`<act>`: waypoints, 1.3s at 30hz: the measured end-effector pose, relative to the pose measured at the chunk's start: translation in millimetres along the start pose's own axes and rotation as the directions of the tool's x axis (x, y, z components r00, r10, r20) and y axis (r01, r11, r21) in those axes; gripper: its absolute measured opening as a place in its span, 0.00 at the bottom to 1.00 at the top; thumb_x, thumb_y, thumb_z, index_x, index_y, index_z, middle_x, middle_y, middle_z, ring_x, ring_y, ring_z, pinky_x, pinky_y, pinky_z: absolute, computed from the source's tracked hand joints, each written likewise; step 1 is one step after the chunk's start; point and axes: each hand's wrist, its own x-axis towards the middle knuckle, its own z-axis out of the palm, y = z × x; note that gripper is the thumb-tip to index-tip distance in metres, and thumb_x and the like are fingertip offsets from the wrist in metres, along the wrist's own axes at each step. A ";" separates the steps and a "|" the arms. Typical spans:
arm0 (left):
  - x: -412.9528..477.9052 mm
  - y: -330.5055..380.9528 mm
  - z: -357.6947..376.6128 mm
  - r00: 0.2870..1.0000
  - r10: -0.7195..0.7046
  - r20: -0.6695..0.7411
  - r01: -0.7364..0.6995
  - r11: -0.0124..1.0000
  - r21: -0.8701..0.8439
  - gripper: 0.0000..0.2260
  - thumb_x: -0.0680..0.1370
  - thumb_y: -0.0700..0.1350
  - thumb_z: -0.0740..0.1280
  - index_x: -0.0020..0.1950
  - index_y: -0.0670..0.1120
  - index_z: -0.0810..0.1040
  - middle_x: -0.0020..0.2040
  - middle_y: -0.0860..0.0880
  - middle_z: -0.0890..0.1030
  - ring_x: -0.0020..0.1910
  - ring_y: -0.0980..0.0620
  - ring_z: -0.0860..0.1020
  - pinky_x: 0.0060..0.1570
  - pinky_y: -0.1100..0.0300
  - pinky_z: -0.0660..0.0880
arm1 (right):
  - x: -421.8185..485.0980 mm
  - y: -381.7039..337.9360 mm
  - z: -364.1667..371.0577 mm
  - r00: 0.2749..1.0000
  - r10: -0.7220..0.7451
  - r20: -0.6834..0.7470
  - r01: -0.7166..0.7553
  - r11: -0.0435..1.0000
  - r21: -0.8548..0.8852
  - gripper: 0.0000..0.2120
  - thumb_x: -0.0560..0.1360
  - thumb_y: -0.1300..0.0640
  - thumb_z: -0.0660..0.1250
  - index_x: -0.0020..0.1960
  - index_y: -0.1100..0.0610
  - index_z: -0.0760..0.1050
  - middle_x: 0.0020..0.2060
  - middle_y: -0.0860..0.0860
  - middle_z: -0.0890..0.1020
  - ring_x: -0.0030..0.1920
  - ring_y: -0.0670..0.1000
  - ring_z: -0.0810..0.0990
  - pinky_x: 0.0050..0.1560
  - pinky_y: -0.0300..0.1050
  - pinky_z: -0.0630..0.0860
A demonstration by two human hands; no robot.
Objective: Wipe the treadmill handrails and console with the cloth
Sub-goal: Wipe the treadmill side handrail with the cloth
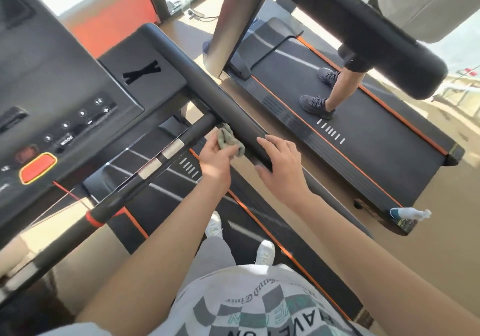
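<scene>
Cloth (231,142), grey-green and bunched, sits pinched in my left hand (215,159), fingers curled round it. It is pressed against the inner flank of the handrail (207,89), right where the crossbar (161,154) with its silver patches meets the rail. From my left palm the cloth lies at about one o'clock, touching the rail.

Here's the line that matters: the handrail's long axis runs from eleven o'clock, up by the console (52,89), down to five o'clock, where it ends at my right hand (283,164). That hand grasps the near end, fingers laid over the top and thumb tucked underneath.

So the left hand is the one with the cloth, and it is on the rail's inner side, roughly two thirds of the way down. Most of the bare rail stretches away toward eleven; only a short bit lies toward five, and my right hand covers that. My read: the stroke wants to follow the axis up toward eleven, and the right hand must lift before the cloth can reach the end. The console waits off at nine to ten o'clock, well apart from the cloth.
</scene>
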 end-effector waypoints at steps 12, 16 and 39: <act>17.2 90.2 -56.4 0.948 0.263 0.177 -0.317 0.802 0.506 0.17 0.77 0.36 0.73 0.65 0.43 0.81 0.51 0.46 0.86 0.49 0.48 0.86 0.54 0.50 0.83 | 79.5 -77.5 23.0 0.991 0.000 0.134 -0.066 0.868 0.492 0.21 0.67 0.66 0.69 0.59 0.53 0.81 0.49 0.47 0.84 0.50 0.47 0.82 0.54 0.47 0.79; 53.5 114.7 -68.2 0.891 0.393 0.229 -0.428 0.558 0.711 0.13 0.76 0.41 0.73 0.59 0.52 0.85 0.45 0.53 0.86 0.42 0.49 0.83 0.53 0.50 0.81 | 101.7 -87.9 30.9 0.990 -0.033 -0.136 0.066 0.968 0.242 0.16 0.65 0.70 0.68 0.51 0.59 0.81 0.46 0.51 0.82 0.46 0.53 0.78 0.47 0.44 0.73; 97.6 115.4 -68.4 0.875 -0.062 0.479 -0.410 0.429 0.805 0.19 0.81 0.45 0.70 0.72 0.44 0.76 0.65 0.48 0.82 0.63 0.56 0.79 0.68 0.59 0.73 | 79.1 -98.6 96.9 0.987 0.090 -0.130 -0.052 0.961 0.272 0.13 0.73 0.70 0.70 0.57 0.63 0.82 0.50 0.57 0.78 0.46 0.49 0.76 0.48 0.35 0.73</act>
